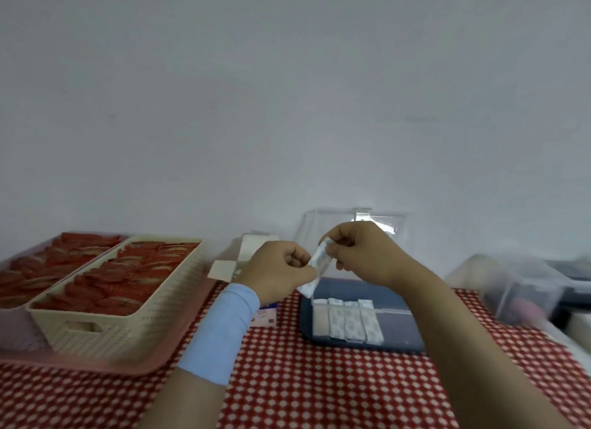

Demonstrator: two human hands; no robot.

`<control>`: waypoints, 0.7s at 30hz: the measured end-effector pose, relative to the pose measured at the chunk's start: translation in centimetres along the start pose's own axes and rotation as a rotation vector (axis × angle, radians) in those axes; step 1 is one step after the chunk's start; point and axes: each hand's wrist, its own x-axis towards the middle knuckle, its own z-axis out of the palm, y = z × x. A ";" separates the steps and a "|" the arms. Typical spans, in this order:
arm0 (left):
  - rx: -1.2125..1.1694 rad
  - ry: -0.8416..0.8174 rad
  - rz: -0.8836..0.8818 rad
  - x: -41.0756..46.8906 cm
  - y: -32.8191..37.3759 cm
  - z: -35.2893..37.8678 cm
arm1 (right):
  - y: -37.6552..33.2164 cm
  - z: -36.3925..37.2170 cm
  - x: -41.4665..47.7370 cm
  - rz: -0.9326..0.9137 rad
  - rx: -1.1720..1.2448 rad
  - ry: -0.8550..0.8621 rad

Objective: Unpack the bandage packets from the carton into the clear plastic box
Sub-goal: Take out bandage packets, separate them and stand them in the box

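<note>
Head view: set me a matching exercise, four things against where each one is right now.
1 held bandage packet
2 cream basket
3 row of packets
4 white carton

A on the pink tray
B inside the clear plastic box
C pinched between left hand and right hand
D flaps open, behind the left hand

Pairs: 1-C, 2-A, 3-B, 4-D

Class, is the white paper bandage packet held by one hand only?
No: the left hand and right hand both pinch the white paper bandage packet.

Checked tablecloth point(319, 390), pink tray point(96, 363), blue tray point(367, 288)
</note>
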 end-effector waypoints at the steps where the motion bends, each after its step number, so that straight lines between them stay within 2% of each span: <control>1: -0.024 0.004 0.000 0.1 0.3 0.5 | 0.1 -0.6 -0.3 0.033 0.058 0.002; 4: -0.104 0.017 -0.014 0.5 1.6 2.0 | 0.6 -2.5 -1.3 0.175 0.268 -0.041; 10: -0.146 0.001 -0.014 1.7 3.8 4.8 | 2.0 -5.6 -2.5 0.272 0.396 -0.112; 17: 0.025 -0.083 0.045 2.9 4.2 7.5 | 4.0 -7.1 -2.5 0.331 0.232 -0.139; 21: 0.235 -0.303 0.039 3.5 3.8 8.5 | 5.3 -6.8 -1.6 0.387 -0.028 -0.074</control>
